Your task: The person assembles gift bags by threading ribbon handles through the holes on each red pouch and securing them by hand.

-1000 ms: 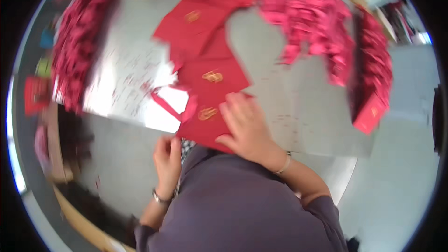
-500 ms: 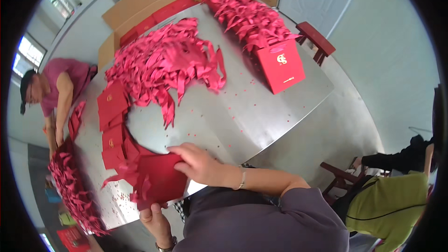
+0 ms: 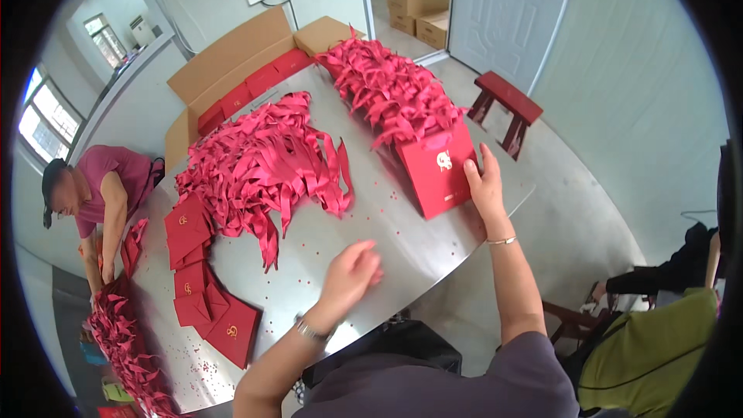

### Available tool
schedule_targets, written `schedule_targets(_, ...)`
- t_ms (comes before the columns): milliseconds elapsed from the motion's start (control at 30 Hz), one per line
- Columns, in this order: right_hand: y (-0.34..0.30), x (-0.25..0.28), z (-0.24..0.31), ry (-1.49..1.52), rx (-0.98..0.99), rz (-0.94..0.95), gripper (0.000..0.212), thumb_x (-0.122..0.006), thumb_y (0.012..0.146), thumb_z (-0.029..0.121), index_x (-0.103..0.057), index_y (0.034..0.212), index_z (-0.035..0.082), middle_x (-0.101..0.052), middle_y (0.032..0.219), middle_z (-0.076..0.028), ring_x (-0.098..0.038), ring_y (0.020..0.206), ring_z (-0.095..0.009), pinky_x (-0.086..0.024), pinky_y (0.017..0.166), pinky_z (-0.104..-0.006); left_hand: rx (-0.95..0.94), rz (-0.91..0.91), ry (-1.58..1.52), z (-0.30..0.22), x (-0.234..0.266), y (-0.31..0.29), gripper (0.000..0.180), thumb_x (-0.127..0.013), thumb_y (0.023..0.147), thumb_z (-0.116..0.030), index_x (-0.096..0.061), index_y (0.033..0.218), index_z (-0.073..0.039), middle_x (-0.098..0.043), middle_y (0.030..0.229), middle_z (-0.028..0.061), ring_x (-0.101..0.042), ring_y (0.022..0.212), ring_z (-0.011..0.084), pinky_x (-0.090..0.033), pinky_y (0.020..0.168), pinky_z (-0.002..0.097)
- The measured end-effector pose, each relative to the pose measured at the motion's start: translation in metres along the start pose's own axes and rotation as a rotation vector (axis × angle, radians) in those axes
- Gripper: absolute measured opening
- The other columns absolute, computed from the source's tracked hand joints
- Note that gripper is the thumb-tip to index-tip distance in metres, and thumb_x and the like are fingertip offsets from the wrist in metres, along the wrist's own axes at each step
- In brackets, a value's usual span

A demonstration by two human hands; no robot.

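Observation:
My right hand (image 3: 487, 183) is at the right edge of the red gift bag (image 3: 439, 174) that fronts a long row of upright bags. Its fingers are stretched out, and the thumb rests against the bag's edge. Pink-red ribbon bows (image 3: 391, 93) top this row. Over the near part of the metal table (image 3: 325, 244) hovers my left hand (image 3: 354, 272), its fingers curled together with nothing visible in them. Flat red bags (image 3: 232, 330) lie overlapping in a curved line to the left. Beyond them spreads a large heap of loose ribbons (image 3: 259, 162).
An open cardboard box (image 3: 232, 50) with red bags stands at the far edge. On the left a co-worker (image 3: 116, 186) reaches to another ribbon-topped row (image 3: 128, 348). A red wooden stool (image 3: 507, 104) stands beyond the right corner. Another person (image 3: 650, 348) is at the lower right.
The red bag with ribbons that both hands held near the table's front left is no longer there. My right hand has moved to the far row's front bag; my left has come up and right.

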State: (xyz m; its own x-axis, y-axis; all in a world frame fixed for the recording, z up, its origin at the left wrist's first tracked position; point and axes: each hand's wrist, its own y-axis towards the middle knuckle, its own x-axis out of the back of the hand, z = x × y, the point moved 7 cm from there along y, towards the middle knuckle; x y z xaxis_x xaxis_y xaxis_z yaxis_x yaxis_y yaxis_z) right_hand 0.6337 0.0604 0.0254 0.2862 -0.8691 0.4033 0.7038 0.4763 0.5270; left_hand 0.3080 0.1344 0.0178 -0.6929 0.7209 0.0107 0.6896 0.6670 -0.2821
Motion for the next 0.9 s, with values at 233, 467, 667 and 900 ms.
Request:
schedule_targets(233, -0.004, -0.015, 0.009, 0.035, -0.099, 0.009, 0.051, -0.055, 0.096, 0.028, -0.049, 0.132, -0.007, -0.059, 0.123, -0.027, -0.058, 0.115, -0.04, -0.045, 0.098, -0.042, -0.033, -0.006, 0.113, -0.009, -0.084, 0.11, 0.035, -0.063, 0.09, -0.012, -0.05, 0.117, 0.008, -0.065, 0.09, 0.0153, -0.067, 0.063, 0.0189, -0.055, 0.054, 0.0311)
schedule_targets(467, -0.007, -0.014, 0.0, -0.322, -0.043, -0.001, 0.063, -0.051, 0.097, 0.037, -0.031, 0.147, 0.004, -0.036, 0.15, -0.018, -0.034, 0.139, -0.034, -0.02, 0.112, -0.0582, -0.071, -0.181, 0.033, 0.001, -0.1, 0.135, 0.037, -0.055, 0.092, 0.0, -0.047, 0.127, 0.004, -0.063, 0.088, 0.0108, -0.067, 0.069, 0.018, -0.059, 0.063, 0.0293)
schedule_targets(667, -0.004, -0.007, 0.008, -0.386, 0.04, -0.131, 0.058, -0.055, 0.097, 0.027, -0.036, 0.141, -0.007, -0.045, 0.14, -0.028, -0.043, 0.129, -0.042, -0.033, 0.108, -0.0464, -0.154, -0.164, -0.031, 0.006, -0.078, 0.081, 0.037, -0.055, 0.093, -0.001, -0.048, 0.129, 0.002, -0.057, 0.098, 0.0088, -0.064, 0.081, 0.0157, -0.056, 0.072, 0.0293)
schedule_targets(900, -0.013, 0.01, 0.008, 0.012, 0.027, -0.167, 0.058, -0.05, 0.101, 0.024, -0.03, 0.144, -0.009, -0.035, 0.148, -0.027, -0.037, 0.136, -0.036, -0.03, 0.113, -0.0391, -0.83, -0.634, -0.117, -0.119, 0.046, -0.152, 0.027, -0.051, 0.091, 0.007, -0.056, 0.117, 0.0, -0.062, 0.1, 0.0086, -0.061, 0.083, 0.014, -0.051, 0.076, 0.0258)
